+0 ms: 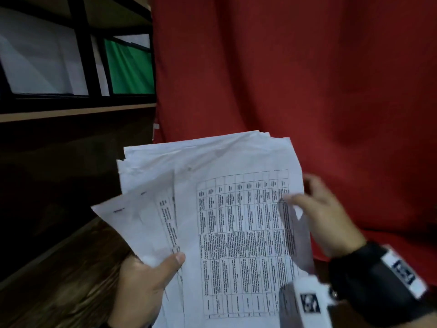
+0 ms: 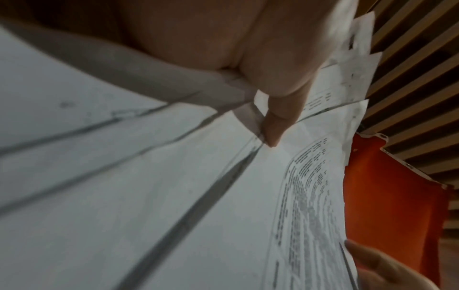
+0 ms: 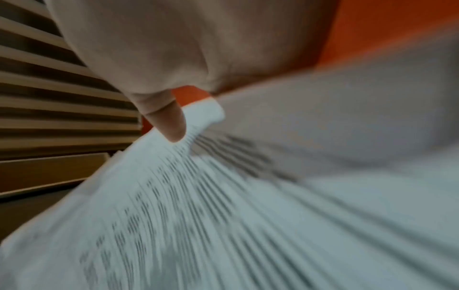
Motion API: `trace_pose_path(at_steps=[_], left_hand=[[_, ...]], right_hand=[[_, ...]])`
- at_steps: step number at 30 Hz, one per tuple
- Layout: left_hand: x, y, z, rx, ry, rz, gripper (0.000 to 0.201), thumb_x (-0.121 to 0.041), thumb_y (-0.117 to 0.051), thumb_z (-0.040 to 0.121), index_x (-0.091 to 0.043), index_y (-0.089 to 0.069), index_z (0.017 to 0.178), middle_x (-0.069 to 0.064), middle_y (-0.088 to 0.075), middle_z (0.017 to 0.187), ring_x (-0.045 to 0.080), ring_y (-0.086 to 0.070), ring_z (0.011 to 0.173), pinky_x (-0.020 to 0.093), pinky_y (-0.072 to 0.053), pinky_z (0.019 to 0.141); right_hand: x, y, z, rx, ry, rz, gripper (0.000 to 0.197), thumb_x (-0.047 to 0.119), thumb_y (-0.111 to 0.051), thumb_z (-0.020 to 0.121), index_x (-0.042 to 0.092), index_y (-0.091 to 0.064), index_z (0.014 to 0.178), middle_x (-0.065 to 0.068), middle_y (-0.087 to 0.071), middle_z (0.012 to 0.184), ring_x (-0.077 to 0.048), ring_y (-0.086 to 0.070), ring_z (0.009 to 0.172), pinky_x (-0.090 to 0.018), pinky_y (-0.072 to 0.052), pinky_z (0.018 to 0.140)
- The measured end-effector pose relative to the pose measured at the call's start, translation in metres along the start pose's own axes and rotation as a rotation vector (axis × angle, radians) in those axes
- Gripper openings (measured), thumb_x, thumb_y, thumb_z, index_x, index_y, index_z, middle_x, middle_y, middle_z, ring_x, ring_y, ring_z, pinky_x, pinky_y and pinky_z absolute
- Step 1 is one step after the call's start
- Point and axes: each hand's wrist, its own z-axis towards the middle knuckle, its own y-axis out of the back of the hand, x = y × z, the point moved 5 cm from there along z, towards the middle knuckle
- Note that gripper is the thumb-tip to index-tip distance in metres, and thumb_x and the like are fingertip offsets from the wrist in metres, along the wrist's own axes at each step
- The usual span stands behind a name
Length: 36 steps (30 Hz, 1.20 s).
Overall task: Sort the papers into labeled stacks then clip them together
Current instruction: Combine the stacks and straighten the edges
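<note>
A loose bundle of white printed papers point(image 1: 212, 197) is held up in front of me, fanned out at the left. The top sheet point(image 1: 243, 237) carries a printed table. My left hand point(image 1: 146, 282) grips the bundle from below, its thumb pressed on the sheets near their lower left. My right hand point(image 1: 324, 214) pinches the right edge of the top sheet and curls it up. In the left wrist view the left thumb point(image 2: 275, 125) lies on the papers point(image 2: 149, 196). In the right wrist view a right finger point(image 3: 171, 125) touches the blurred sheet point(image 3: 223, 215).
A red curtain point(image 1: 307, 79) hangs behind the papers. At the upper left is a dark shelf unit point(image 1: 78, 107) holding white sheets point(image 1: 40, 58) and a green folder point(image 1: 130, 69). A dark wooden surface point(image 1: 59, 287) lies below at the left.
</note>
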Motion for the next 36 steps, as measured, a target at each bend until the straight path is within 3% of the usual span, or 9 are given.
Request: trace_pose_path(at_steps=[4,10,13,19,21,24,27,32,36], left_hand=[[0.003,0.008,-0.005,-0.101,0.001,0.141,0.021,0.011,-0.070,0.085,-0.009,-0.073,0.091,0.000,-0.080,0.082,0.036,-0.072,0.090,0.045,-0.057,0.084],[-0.004,-0.001,-0.012,-0.202,0.094,-0.097,0.025,-0.001,-0.060,0.096,0.002,-0.062,0.121,-0.003,-0.070,0.114,0.026,-0.060,0.119,0.038,-0.036,0.111],[-0.026,-0.016,-0.006,-0.201,0.013,-0.071,0.027,0.004,-0.053,0.100,-0.011,-0.063,0.079,-0.023,-0.070,0.065,0.005,-0.066,0.078,0.030,-0.044,0.086],[-0.028,-0.014,0.006,0.021,0.013,0.166,0.013,-0.034,-0.074,0.066,-0.024,-0.071,0.058,-0.010,-0.066,0.066,0.015,-0.063,0.070,0.030,-0.050,0.077],[-0.015,0.005,0.013,-0.055,0.206,0.527,0.018,-0.010,-0.064,0.089,-0.025,-0.069,0.081,-0.005,-0.075,0.078,0.010,-0.071,0.079,0.027,-0.057,0.077],[0.001,0.014,0.044,-0.821,0.237,0.828,0.049,-0.007,-0.017,0.107,0.003,-0.064,0.098,0.020,-0.074,0.094,0.038,-0.073,0.090,0.053,-0.060,0.079],[0.004,-0.004,0.051,-0.376,0.201,0.362,0.057,-0.002,-0.011,0.098,0.019,-0.063,0.102,0.044,-0.063,0.099,0.056,-0.065,0.088,0.069,-0.047,0.085],[-0.063,-0.033,0.020,0.025,-0.207,0.238,0.023,-0.027,-0.058,0.101,-0.026,-0.074,0.084,-0.019,-0.077,0.082,-0.007,-0.070,0.073,0.011,-0.054,0.063],[-0.073,-0.034,0.022,0.000,-0.291,0.403,0.023,-0.025,-0.073,0.091,-0.019,-0.071,0.069,-0.028,-0.069,0.061,-0.014,-0.063,0.062,0.020,-0.048,0.061]], right_hand=[[-0.055,-0.043,-0.034,0.155,-0.244,0.551,0.043,-0.012,-0.038,0.094,0.004,-0.056,0.130,-0.017,-0.071,0.120,-0.032,-0.067,0.112,-0.041,-0.055,0.094],[-0.058,-0.045,-0.032,-0.026,0.039,0.161,0.027,0.000,-0.057,0.095,0.019,-0.069,0.111,-0.002,-0.076,0.108,-0.024,-0.071,0.104,-0.053,-0.053,0.095],[-0.037,-0.047,-0.024,-0.061,0.158,0.138,0.024,0.007,-0.064,0.092,0.021,-0.069,0.110,0.001,-0.076,0.108,-0.021,-0.070,0.103,-0.051,-0.054,0.094],[-0.032,-0.046,-0.024,0.033,0.212,0.241,0.034,-0.004,-0.064,0.088,0.014,-0.063,0.117,-0.001,-0.074,0.111,-0.016,-0.068,0.107,-0.034,-0.052,0.094],[-0.038,-0.046,-0.029,0.040,0.231,0.243,0.038,0.004,-0.062,0.081,0.015,-0.063,0.117,0.004,-0.074,0.112,-0.010,-0.066,0.110,-0.027,-0.051,0.096],[-0.040,-0.041,-0.030,-0.001,0.252,0.131,0.031,0.016,-0.062,0.076,0.036,-0.067,0.100,0.025,-0.071,0.090,0.020,-0.059,0.096,-0.008,-0.047,0.088],[-0.032,-0.040,-0.025,-0.005,0.252,0.109,0.021,0.012,-0.067,0.082,0.029,-0.069,0.095,0.026,-0.073,0.091,0.011,-0.065,0.090,-0.030,-0.054,0.088],[-0.018,-0.047,-0.025,-0.087,0.308,0.070,0.020,0.012,-0.066,0.093,0.026,-0.071,0.107,0.016,-0.075,0.105,-0.003,-0.069,0.101,-0.030,-0.052,0.088],[-0.012,-0.050,-0.031,-0.111,0.351,0.046,0.022,0.038,-0.067,0.087,0.027,-0.069,0.105,0.015,-0.075,0.101,-0.005,-0.070,0.096,-0.027,-0.054,0.084]])
